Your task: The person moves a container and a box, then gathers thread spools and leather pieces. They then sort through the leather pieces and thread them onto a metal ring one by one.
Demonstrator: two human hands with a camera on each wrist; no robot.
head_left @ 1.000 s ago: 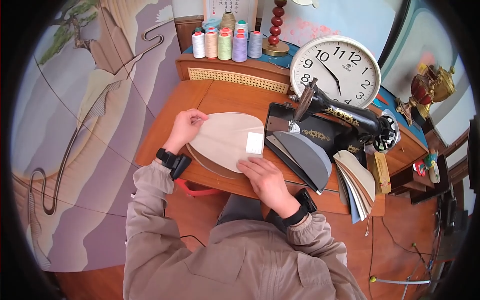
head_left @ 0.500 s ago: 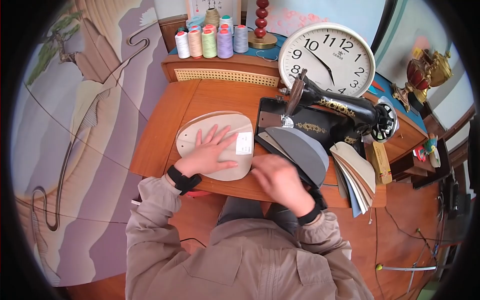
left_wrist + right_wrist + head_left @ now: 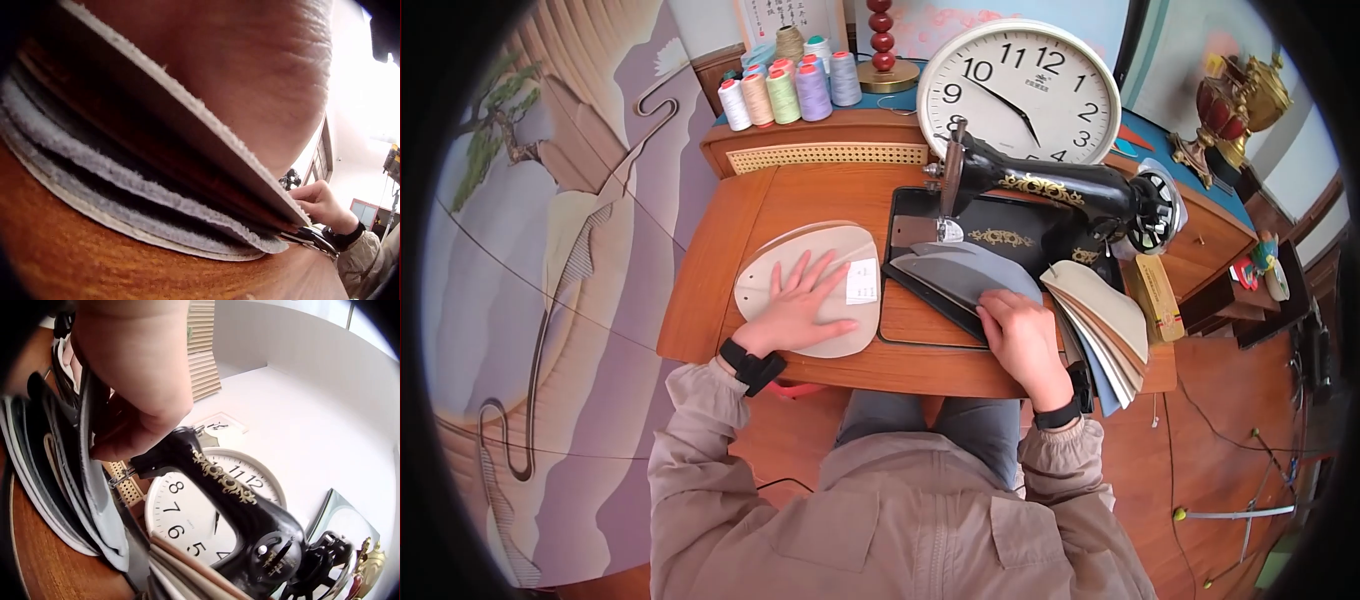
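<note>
My left hand (image 3: 802,306) lies spread, palm down, on a stack of rounded beige fabric-like swatches (image 3: 830,243) with a white label (image 3: 861,282). Seen from the left wrist, fuzzy layer edges (image 3: 156,194) fan apart on the wood below the palm. My right hand (image 3: 1025,338) pinches the near edge of a grey rounded swatch (image 3: 965,262), the top of a dark pile beside the sewing machine. In the right wrist view, the thumb and fingers grip that grey piece (image 3: 103,503), with more layers standing loosely apart beneath it.
A black sewing machine (image 3: 1050,185) stands behind the grey pile, a round clock (image 3: 1020,75) behind it. Fanned multicoloured swatches (image 3: 1115,315) and a yellow box (image 3: 1157,300) lie at the right. Thread spools (image 3: 811,92) line the back shelf.
My left hand has gone from the beige stack's left edge to flat on its top. The right hand has left that stack, moved right and taken hold of the grey swatch.
</note>
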